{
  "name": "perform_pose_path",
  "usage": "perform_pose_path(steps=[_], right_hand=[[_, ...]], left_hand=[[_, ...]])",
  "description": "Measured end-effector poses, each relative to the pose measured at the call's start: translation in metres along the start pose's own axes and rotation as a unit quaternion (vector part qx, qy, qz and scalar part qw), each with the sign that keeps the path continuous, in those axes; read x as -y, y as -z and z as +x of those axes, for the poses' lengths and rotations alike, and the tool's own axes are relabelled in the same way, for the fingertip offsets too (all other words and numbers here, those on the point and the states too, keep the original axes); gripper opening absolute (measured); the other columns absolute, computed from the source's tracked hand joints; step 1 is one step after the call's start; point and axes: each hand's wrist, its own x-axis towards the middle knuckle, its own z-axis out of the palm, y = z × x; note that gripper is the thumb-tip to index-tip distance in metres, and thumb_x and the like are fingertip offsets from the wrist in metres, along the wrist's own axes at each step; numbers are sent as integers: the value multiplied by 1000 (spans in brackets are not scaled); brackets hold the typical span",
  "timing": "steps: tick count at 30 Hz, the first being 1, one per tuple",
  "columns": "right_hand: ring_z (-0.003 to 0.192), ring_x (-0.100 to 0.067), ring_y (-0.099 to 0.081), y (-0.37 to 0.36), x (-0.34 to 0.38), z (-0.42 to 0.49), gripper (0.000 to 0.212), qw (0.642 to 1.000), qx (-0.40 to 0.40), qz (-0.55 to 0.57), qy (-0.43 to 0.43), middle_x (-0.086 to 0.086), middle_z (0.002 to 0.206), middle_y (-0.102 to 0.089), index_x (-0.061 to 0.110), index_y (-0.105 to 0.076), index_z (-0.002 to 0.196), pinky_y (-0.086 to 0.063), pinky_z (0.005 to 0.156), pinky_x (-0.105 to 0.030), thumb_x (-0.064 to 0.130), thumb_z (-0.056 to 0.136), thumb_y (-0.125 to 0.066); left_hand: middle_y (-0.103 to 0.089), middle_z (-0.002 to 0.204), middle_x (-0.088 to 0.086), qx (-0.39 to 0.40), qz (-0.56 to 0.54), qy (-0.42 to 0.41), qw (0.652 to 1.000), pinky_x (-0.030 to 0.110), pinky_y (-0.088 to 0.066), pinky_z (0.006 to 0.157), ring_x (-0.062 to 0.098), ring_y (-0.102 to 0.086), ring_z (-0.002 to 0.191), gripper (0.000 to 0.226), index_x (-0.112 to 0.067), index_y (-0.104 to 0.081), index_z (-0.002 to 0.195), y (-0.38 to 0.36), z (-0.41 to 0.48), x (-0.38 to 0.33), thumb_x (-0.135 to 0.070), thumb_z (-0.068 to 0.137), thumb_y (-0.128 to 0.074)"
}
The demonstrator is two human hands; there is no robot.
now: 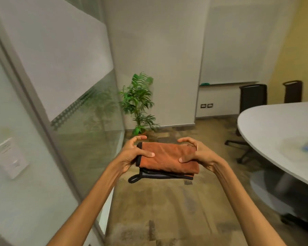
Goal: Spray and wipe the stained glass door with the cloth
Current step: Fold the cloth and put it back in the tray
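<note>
Folded cloth (169,158) held between both hands.
Its ends are gripped by the left hand (133,153) and right hand (194,154); the glass door (85,107), apparently frosted, is seen left.

Two bare forearms, no sleeves; left hand (132,153), right hand (197,155) ungloved.

I'm looking into an office meeting room: a large oval surface (274,132) with black chairs (252,96) behind it, a whiteboard (238,50) beyond those, frosted glass partition (78,86) opposite.
</note>
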Motion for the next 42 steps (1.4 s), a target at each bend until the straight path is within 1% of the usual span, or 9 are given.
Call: perform_pose_path(steps=[3, 7, 12, 15, 21, 26, 30, 37, 42], right_hand=[[88, -23, -67, 23, -14, -9, 76, 995, -92, 33, -12, -13, 103, -68, 26, -67, 111, -61, 76, -42, -2, 43, -88], [72, -15, -72, 62, -31, -15, 81, 969, -208, 132, -15, -8, 89, -73, 27, -65, 117, -58, 61, -30, -1, 45, -90], [82, -19, -75, 123, -54, -17, 83, 934, -298, 192, -41, -9, 105, -70, 28, -62, 123, -59, 64, -31, 4, 50, -93], [88, -13, -70, 169, -63, -17, 84, 930, -348, 112, -42, -2, 109, -67, 26, -62, 121, -57, 61, -21, 16, 44, -96], [112, -19, -62, 253, -78, -16, 80, 926, -373, -31, -52, 0, 125, -62, 19, -56, 134, -52, 99, -38, 39, 65, -91], [95, -4, -69, 303, -100, -32, 36, 925, -375, 11, -63, 11, 107, -72, 38, -69, 100, -56, 86, -26, 45, 69, -86], [93, -8, -73, 343, -118, -43, 29, 906, -410, 57, -90, 7, 101, -77, 31, -74, 91, -58, 88, -30, 34, 67, -90], [82, -1, -71, 413, -152, -37, 30, 846, -519, 32, -118, 11, 95, -75, 32, -70, 85, -54, 73, -19, 31, 64, -91], [93, -16, -69, 472, -169, -12, 32, 794, -590, -6, -147, 7, 96, -73, 35, -67, 84, -56, 88, -36, 37, 63, -90]], left_hand=[[-62, 117, 8, 4, 119, -16, 993, 36, -57, 83, 23, -62, 104, 70, -22, -59, 119, -36, 30, 8, 1, 60, -89], [-54, 99, 3, 47, 240, -49, 968, 19, -41, 57, 9, -51, 76, 51, -26, -58, 112, -86, 72, 15, -7, 72, -83], [-53, 85, -1, 17, 245, -113, 963, 24, -39, 58, 12, -48, 71, 41, -24, -60, 97, -161, 117, 23, -1, 70, -80], [-59, 83, -1, 20, 134, -50, 990, 19, -47, 50, 11, -54, 67, 44, -20, -62, 97, -205, 146, 24, 6, 67, -81], [-69, 97, 12, 56, -43, 59, 996, 34, -56, 76, 27, -64, 87, 37, -11, -65, 97, -297, 195, 21, 17, 73, -71], [-64, 121, 29, 147, -73, 101, 981, 49, -51, 98, 36, -63, 105, 42, 11, -59, 123, -367, 227, 21, 17, 81, -63], [-65, 123, 28, 198, -33, 116, 973, 50, -49, 104, 41, -63, 115, 40, 9, -61, 124, -411, 257, 30, 10, 84, -66], [-63, 101, 10, 236, 149, -3, 960, 31, -51, 71, 20, -60, 89, 33, -3, -59, 115, -496, 314, 48, -9, 86, -74], [-63, 66, -1, 410, 244, -81, 875, 21, -46, 55, 7, -57, 58, 19, 1, -70, 89, -548, 376, 43, -14, 83, -79]])
